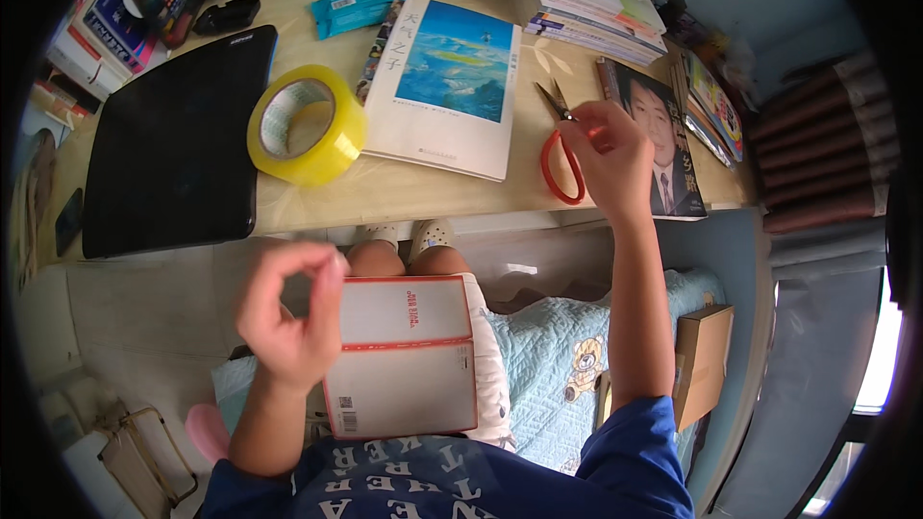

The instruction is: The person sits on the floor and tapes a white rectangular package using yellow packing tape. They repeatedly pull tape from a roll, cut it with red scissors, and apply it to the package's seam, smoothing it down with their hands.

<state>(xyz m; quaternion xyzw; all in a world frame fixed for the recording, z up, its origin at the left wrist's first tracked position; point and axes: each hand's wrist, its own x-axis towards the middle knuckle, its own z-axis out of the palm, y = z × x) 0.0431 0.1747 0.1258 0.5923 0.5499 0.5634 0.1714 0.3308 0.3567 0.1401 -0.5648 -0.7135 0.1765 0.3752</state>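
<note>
My right hand [612, 156] is closed at the red-handled scissors [565, 168], its fingers around one handle loop. The scissors lie over the desk with their blades slightly apart, pointing to the far side. My left hand [290, 315] is raised near the desk's front edge, thumb and fingers curled together in a pinch. Whatever is between those fingertips, if anything, I cannot make out. On my lap rests a white book or cover with red edging [404, 351], and a red strip crosses its middle. A large roll of yellowish clear tape [338, 135] stands on the desk.
On the desk [317, 204] lie a black laptop [173, 144], a white book with a blue picture [452, 86], and a dark book with a portrait [663, 135]. Book stacks [601, 0] and a blue packet [358, 10] sit farther back. A bed with a light blue quilt [548, 356] is below right.
</note>
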